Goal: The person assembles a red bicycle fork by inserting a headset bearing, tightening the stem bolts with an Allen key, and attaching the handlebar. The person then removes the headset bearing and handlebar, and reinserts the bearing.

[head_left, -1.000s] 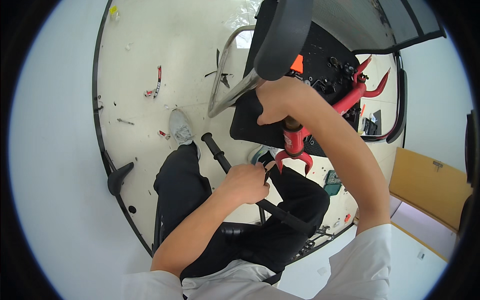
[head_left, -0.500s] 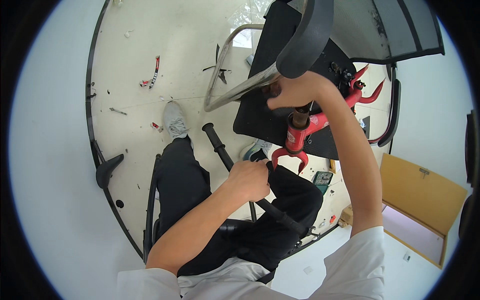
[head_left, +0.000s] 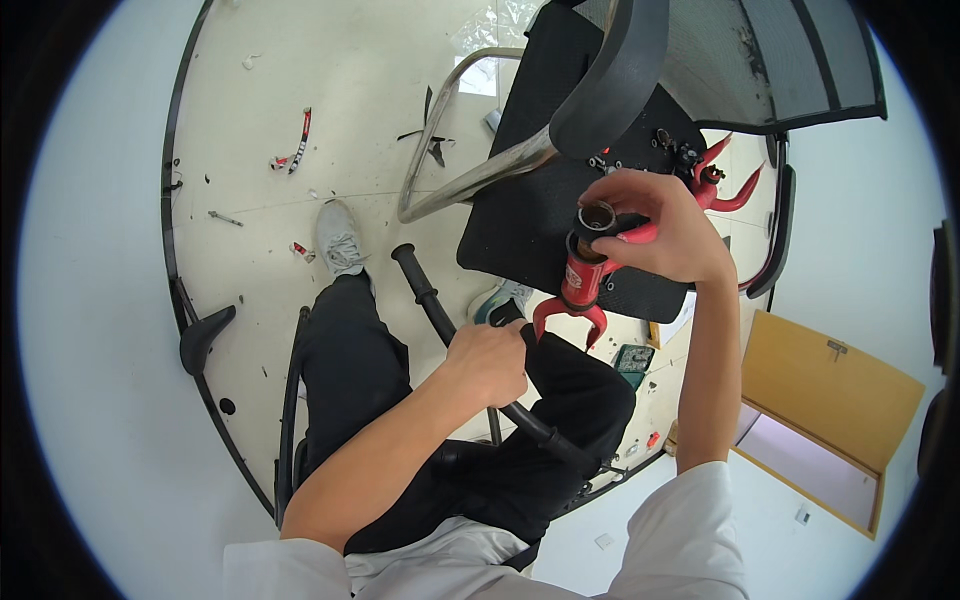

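The right hand (head_left: 655,225) has its grip closed around the top of a red metal bicycle fork (head_left: 580,285), fingers wrapped at the crown beside the open steel steerer tube, so the fork hangs upright with its two curved legs pointing down toward the lap. The left hand (head_left: 490,360) is closed in a fist around the middle of a black handlebar with rubber end sleeves (head_left: 440,315), which runs slantwise from the far left to the near right across the person's black trousers.

The fork sits in the air just above the near edge of a black padded chair seat (head_left: 540,210), well right of the handlebar and not touching it. On the far side of that seat lie small dark fittings (head_left: 670,145) and a second red forked part (head_left: 725,180). Further left, on the pale floor (head_left: 330,120), are a grey shoe (head_left: 338,238) and scattered scraps.

This looks like the stage of lining up two bicycle parts. Bringing them together would need the bar raised and the tube mouth kept steady.
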### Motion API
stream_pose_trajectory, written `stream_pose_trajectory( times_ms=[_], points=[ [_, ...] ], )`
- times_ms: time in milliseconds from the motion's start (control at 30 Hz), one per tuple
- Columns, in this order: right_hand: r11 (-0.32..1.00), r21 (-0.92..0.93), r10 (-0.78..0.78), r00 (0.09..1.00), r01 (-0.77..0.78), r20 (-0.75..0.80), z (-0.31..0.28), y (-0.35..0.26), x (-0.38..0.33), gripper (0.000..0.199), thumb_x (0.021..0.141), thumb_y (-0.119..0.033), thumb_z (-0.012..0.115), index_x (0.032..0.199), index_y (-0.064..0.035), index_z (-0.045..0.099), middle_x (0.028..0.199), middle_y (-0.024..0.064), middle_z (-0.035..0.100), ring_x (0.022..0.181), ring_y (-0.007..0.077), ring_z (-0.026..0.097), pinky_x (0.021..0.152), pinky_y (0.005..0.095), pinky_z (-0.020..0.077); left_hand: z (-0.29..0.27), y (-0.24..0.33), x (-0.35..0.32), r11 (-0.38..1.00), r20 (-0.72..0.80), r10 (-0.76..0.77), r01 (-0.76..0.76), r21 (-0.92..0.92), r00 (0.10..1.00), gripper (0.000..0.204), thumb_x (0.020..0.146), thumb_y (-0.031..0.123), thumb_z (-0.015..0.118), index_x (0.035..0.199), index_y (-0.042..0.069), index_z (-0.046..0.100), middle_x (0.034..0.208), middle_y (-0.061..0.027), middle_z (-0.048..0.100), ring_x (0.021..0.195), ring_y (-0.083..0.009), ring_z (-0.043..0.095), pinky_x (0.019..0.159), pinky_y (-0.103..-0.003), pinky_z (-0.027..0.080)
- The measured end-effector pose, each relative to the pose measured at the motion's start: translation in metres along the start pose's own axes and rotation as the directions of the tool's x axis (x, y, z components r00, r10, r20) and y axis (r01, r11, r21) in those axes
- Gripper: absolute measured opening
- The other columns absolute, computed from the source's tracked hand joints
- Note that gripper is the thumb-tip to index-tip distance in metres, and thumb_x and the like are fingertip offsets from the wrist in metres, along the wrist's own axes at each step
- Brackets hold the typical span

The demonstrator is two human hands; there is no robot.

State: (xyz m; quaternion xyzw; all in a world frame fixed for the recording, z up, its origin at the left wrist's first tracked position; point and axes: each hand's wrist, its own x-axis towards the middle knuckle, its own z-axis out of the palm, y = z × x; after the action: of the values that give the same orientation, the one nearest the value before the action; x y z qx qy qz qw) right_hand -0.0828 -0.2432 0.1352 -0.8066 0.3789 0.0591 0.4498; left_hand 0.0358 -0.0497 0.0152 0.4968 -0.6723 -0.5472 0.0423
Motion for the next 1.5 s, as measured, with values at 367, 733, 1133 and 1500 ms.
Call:
stream_pose_trajectory(
  times_ms=[367,733,1133,1500],
  points=[
    [0.981,0.189,0.060,0.989,-0.034,-0.133,0.021,0.016,-0.013,0.035,0.071,-0.004,0.076,0.104,0.0038,0.065,0.096,0.0099,0.070,0.091,0.0175,0.068,0.090,0.0321,0.0534,0.000,0.002,0.003,0.998,0.051,-0.021,0.018,0.056,0.998,0.034,0.079,0.017,0.056,0.098,-0.011,0.059,0.075,-0.0183,0.069,0.076,-0.0355,0.068,0.070,-0.043,0.052],
    [0.983,-0.180,-0.029,0.941,-0.034,-0.337,0.048,0.022,-0.025,0.039,0.069,-0.013,0.079,0.102,0.0024,0.064,0.095,0.0107,0.066,0.089,0.0217,0.067,0.084,0.0336,0.0528,0.004,0.000,0.003,0.998,-0.018,-0.007,0.008,0.064,1.000,0.033,0.079,0.016,0.057,0.097,-0.011,0.059,0.075,-0.0188,0.069,0.077,-0.0354,0.068,0.070,-0.043,0.053],
    [0.997,-0.067,-0.062,0.779,0.025,-0.624,0.106,0.067,-0.033,0.044,0.069,-0.019,0.076,0.108,-0.0019,0.064,0.094,0.0103,0.066,0.086,0.0273,0.058,0.086,0.0359,0.0452,-0.044,-0.009,-0.030,0.988,-0.148,-0.028,0.005,-0.153,0.989,0.036,0.085,0.025,0.063,0.103,-0.005,0.055,0.074,-0.0203,0.065,0.075,-0.0366,0.066,0.069,-0.043,0.051],
    [0.956,-0.226,-0.294,0.594,0.188,-0.749,0.119,0.071,-0.034,0.039,0.057,-0.015,0.074,0.093,-0.0042,0.063,0.085,0.0070,0.065,0.074,0.0268,0.058,0.079,0.0359,0.0410,-0.073,-0.002,-0.030,0.754,-0.604,-0.040,-0.373,-0.540,0.796,0.036,0.086,0.014,0.067,0.115,-0.004,0.056,0.081,-0.0099,0.064,0.068,-0.0135,0.055,0.065,-0.027,0.046]
  ],
)
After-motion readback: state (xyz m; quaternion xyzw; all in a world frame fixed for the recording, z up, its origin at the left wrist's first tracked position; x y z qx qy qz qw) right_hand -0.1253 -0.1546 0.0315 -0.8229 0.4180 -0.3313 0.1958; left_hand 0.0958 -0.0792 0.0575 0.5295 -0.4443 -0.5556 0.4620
